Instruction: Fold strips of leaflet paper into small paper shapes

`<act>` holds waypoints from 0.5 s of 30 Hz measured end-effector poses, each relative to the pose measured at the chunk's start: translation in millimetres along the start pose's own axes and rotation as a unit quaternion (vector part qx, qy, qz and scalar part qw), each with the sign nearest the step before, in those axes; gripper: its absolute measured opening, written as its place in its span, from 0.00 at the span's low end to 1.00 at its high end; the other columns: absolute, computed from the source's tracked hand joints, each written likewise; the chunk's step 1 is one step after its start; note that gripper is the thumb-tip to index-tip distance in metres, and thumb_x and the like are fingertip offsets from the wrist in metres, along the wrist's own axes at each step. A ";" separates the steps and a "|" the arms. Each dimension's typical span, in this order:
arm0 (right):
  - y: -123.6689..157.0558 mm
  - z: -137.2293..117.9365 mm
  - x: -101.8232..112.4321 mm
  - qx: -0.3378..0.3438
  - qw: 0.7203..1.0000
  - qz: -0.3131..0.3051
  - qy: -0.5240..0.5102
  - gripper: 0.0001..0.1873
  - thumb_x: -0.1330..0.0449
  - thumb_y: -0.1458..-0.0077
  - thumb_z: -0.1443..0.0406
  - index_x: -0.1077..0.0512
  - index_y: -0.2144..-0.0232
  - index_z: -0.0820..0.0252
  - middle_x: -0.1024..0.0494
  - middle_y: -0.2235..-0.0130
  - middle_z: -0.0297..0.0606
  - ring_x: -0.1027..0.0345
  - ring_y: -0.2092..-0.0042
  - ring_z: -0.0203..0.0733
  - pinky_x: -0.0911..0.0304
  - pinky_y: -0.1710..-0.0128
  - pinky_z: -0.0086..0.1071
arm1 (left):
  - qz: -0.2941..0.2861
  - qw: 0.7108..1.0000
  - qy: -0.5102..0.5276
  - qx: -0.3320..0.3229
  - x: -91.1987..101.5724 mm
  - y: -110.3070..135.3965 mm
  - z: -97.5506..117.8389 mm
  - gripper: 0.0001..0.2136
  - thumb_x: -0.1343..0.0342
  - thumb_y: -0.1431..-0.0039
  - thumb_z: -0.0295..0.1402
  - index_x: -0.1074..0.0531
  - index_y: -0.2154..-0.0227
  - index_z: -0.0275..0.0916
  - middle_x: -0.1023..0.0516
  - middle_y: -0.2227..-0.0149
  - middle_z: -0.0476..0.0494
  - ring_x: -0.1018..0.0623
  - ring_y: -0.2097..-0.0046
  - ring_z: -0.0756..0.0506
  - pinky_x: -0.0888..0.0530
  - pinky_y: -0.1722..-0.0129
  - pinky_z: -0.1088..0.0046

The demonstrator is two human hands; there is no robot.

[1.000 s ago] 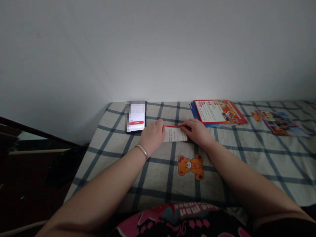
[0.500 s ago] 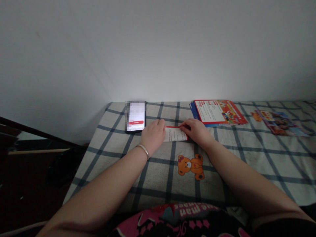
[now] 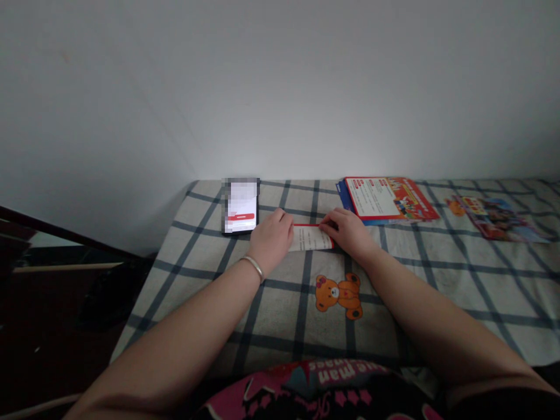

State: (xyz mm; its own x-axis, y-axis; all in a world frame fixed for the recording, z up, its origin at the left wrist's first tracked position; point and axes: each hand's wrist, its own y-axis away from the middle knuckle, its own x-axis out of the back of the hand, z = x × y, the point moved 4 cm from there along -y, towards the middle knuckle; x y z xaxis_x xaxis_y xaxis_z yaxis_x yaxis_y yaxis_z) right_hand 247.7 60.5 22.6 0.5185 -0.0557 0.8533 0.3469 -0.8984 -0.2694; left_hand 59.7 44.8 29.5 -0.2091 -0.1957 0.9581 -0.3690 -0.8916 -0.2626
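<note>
Paper (image 3: 311, 238) was held between both hands on the checked cloth (image 3: 280, 303).
The left hand (image 3: 272, 240) gripped the paper's left end; the right hand (image 3: 350, 233) pinched its red edge near the right end. Compared with the earlier frame, the left fingers had shifted slightly, exposing a dark gap between them. The paper and right hand had barely moved, so the two-handed hold was maintained. The phone (image 3: 242, 204) lay unmoved.

The folded strip (image 3: 311, 238) looks matt paper — the cover (image 3: 280, 315) dull cloth, the bangle (image 3: 255, 266) smooth, shiny metal
</note>
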 end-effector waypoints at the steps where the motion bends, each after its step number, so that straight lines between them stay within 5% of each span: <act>1: -0.1 0.0 0.1 0.000 1.000 0.001 0.000 0.05 0.40 0.43 0.66 0.27 0.71 0.58 0.26 0.67 0.39 0.32 0.62 0.43 0.38 0.61 0.35 | 0.004 1.000 0.005 -0.008 0.9 0.9 0.1 0.06 0.51 0.35 0.28 0.29 0.64 0.36 0.29 0.60 0.42 0.27 0.60 0.45 0.30 0.61 0.69; 7: 1.4 0.3 0.5 0.003 1.000 0.009 -0.005 0.05 0.41 0.43 0.66 0.25 0.70 0.58 0.27 0.67 0.38 0.32 0.63 0.42 0.38 0.62 0.36 | -0.019 0.996 -0.021 -0.080 7.9 9.1 4.0 0.10 0.53 0.34 0.31 0.27 0.63 0.34 0.27 0.59 0.40 0.29 0.56 0.43 0.29 0.58 0.66; 15: 2.1 0.7 1.4 0.005 1.000 -0.012 -0.011 0.09 0.41 0.43 0.66 0.21 0.63 0.52 0.25 0.60 0.38 0.29 0.58 0.41 0.34 0.58 0.35 | -0.044 0.995 -0.013 -0.085 14.7 13.8 7.1 0.11 0.50 0.35 0.33 0.26 0.58 0.33 0.27 0.58 0.39 0.30 0.54 0.41 0.30 0.54 0.64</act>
State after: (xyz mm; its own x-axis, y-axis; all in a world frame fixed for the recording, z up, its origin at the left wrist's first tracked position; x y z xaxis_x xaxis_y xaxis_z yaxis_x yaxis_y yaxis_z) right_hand 249.8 58.9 23.0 0.5274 -0.0235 0.8493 0.3668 -0.8953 -0.2526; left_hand 57.9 26.8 40.8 -0.1471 -0.1317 0.9803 -0.5326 -0.8246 -0.1907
